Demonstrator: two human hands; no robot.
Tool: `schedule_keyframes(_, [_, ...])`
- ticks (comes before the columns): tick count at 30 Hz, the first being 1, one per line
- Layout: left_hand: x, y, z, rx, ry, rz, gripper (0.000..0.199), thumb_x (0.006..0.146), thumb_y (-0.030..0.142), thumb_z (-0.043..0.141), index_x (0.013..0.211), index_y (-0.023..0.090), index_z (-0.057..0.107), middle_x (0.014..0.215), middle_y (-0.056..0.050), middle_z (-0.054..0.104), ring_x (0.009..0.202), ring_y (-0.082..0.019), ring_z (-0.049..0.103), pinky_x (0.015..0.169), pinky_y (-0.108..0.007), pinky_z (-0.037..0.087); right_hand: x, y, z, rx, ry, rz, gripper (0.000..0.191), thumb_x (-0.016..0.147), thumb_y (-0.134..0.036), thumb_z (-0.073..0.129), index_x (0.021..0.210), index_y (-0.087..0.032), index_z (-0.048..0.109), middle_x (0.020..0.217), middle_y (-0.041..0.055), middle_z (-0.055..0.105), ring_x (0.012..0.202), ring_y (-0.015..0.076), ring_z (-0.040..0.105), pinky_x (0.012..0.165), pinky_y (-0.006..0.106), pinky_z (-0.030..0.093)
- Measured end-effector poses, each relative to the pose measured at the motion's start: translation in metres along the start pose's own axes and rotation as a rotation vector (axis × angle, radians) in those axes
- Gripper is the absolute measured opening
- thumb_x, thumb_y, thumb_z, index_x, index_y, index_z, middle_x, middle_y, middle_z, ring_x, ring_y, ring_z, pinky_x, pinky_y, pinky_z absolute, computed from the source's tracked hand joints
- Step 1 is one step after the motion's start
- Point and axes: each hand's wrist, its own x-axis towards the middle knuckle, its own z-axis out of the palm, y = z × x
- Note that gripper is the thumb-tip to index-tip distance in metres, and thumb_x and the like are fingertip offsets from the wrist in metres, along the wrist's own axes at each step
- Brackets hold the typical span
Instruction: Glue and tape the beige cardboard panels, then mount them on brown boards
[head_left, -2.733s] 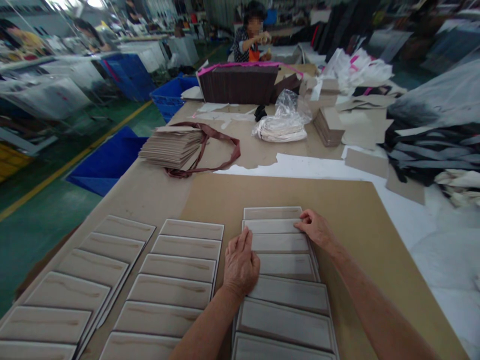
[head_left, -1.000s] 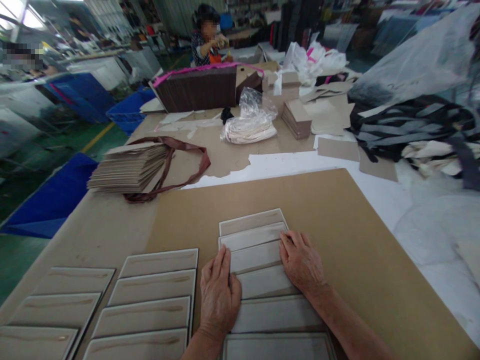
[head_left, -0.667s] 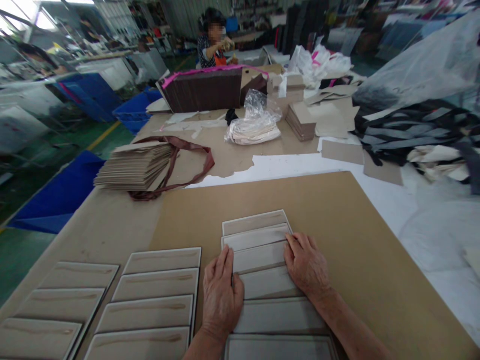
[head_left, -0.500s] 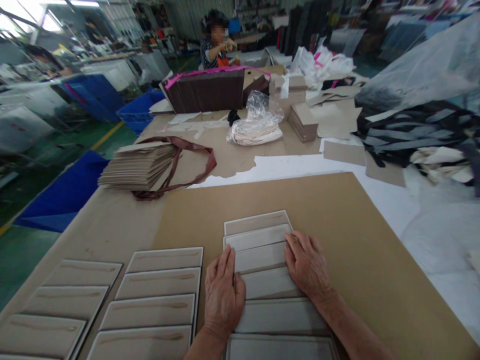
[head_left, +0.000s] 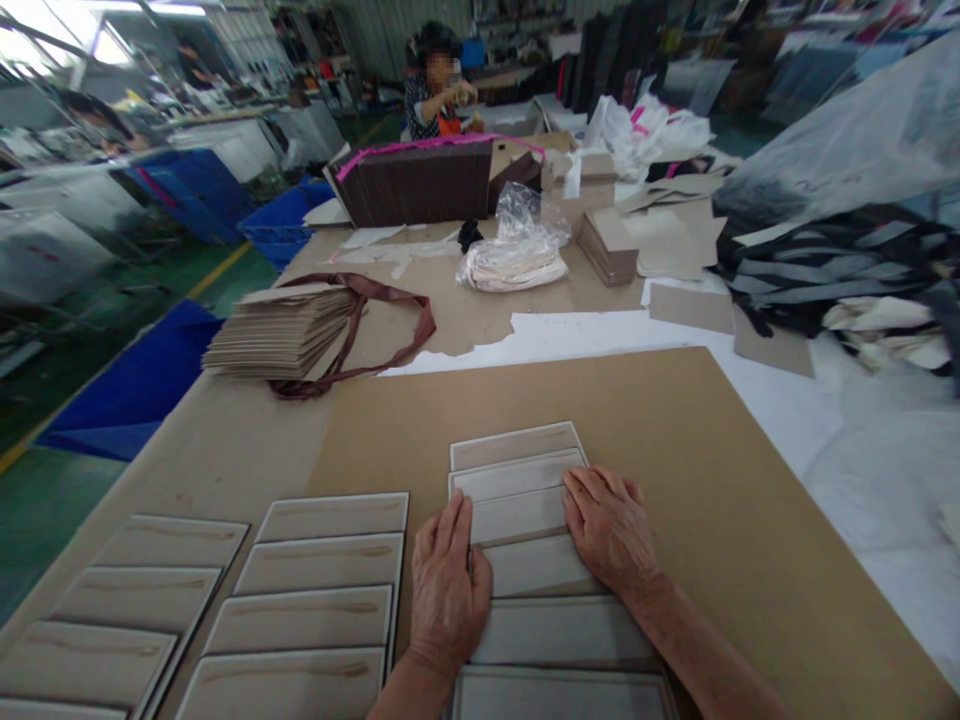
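A column of overlapping flat beige panels with pale edges point(head_left: 525, 570) lies on the brown board in front of me. My left hand point(head_left: 448, 575) rests along the column's left edge, fingers stretched forward and thumb apart, touching the panels. On the opposite edge, my right hand point(head_left: 611, 525) lies with its fingertips on the upper panels, fingers extended and close together. Neither hand is wrapped round anything. To the left lie a second column of overlapping panels point(head_left: 307, 620) and a third column point(head_left: 112, 650), each panel with a brownish streak.
The brown board point(head_left: 720, 500) covers the near table. Beyond it are a fanned stack of cards point(head_left: 277, 335) with a brown strap point(head_left: 405, 345), a plastic-wrapped bundle point(head_left: 514, 265) and dark strips point(head_left: 840, 265) at right. A co-worker point(head_left: 439, 90) sits at the far end.
My right hand's fingertips have slid slightly left and inward over the upper panels. My left hand stays nearly where it was. The whole view has shifted very slightly.
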Motion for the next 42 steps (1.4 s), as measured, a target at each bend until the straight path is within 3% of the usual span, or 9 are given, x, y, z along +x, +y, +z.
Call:
schedule_keyframes(13, [0.001,0.002,-0.003,-0.012,0.011,0.009,0.057,0.085,0.015,0.045,0.142,0.016,0.038,0.146,-0.009,0.042,0.122,-0.029,0.042,0.105,-0.049,0.036,0.002,0.003,0.004,-0.005,-0.067,0.062,0.038,0.092,-0.034,0.048,0.128,-0.021,0.054,0.120,0.0110,0.058,0.107,0.0273,0.049,0.087,0.042,0.037])
schedule_keyframes(26, [-0.002,0.004,-0.006,-0.027,-0.010,-0.022,0.056,0.084,0.014,0.045,0.140,0.013,0.040,0.146,-0.010,0.042,0.124,-0.028,0.039,0.108,-0.049,0.035,0.000,0.002,0.007,-0.050,-0.039,0.048,0.038,0.095,-0.035,0.044,0.127,-0.017,0.054,0.127,0.0113,0.056,0.118,0.0255,0.046,0.097,0.042,0.035])
schedule_keyframes(32, [-0.003,0.005,-0.009,-0.062,-0.034,-0.061,0.058,0.083,0.014,0.046,0.140,0.016,0.040,0.148,-0.009,0.041,0.126,-0.028,0.038,0.109,-0.048,0.033,-0.002,0.003,0.002,-0.114,0.003,0.052,0.039,0.095,-0.038,0.043,0.122,-0.013,0.057,0.124,0.0143,0.059,0.120,0.0288,0.045,0.097,0.046,0.034])
schedule_keyframes(36, [-0.005,0.006,-0.013,-0.091,-0.032,-0.077,0.058,0.082,0.014,0.046,0.140,0.016,0.041,0.148,-0.008,0.041,0.127,-0.027,0.037,0.110,-0.047,0.032,0.003,-0.016,-0.005,-0.072,0.037,-0.031,0.037,0.095,-0.038,0.042,0.118,-0.014,0.059,0.123,0.0131,0.060,0.119,0.0293,0.045,0.098,0.045,0.034])
schedule_keyframes(42, [-0.007,0.007,-0.016,-0.123,-0.050,-0.111,0.057,0.082,0.016,0.047,0.139,0.016,0.042,0.148,-0.008,0.041,0.127,-0.027,0.037,0.108,-0.047,0.034,0.023,-0.070,0.005,0.056,-0.075,-0.189,0.037,0.096,-0.034,0.042,0.121,-0.014,0.059,0.126,0.0116,0.059,0.118,0.0256,0.045,0.099,0.039,0.035])
